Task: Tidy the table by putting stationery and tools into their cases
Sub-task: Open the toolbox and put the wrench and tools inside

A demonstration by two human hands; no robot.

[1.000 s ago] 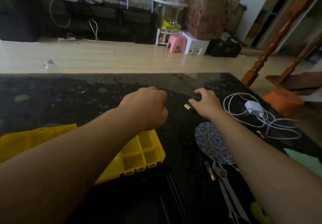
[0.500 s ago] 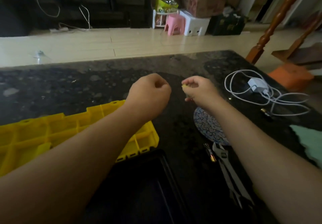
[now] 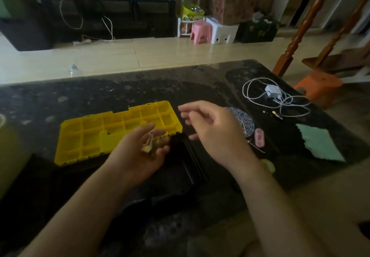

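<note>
Left hand (image 3: pixel 140 154) cupped small clips (image 3: pixel 151 145) at the yellow case's (image 3: pixel 96 134) near edge; right hand (image 3: pixel 212 128) hung loose, empty. Stowing step, probably — next move needed a clean tip into one compartment.

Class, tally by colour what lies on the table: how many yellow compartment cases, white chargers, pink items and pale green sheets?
Yellow compartment case: 1
White charger: 1
Pink item: 1
Pale green sheet: 1
Total: 4
</note>
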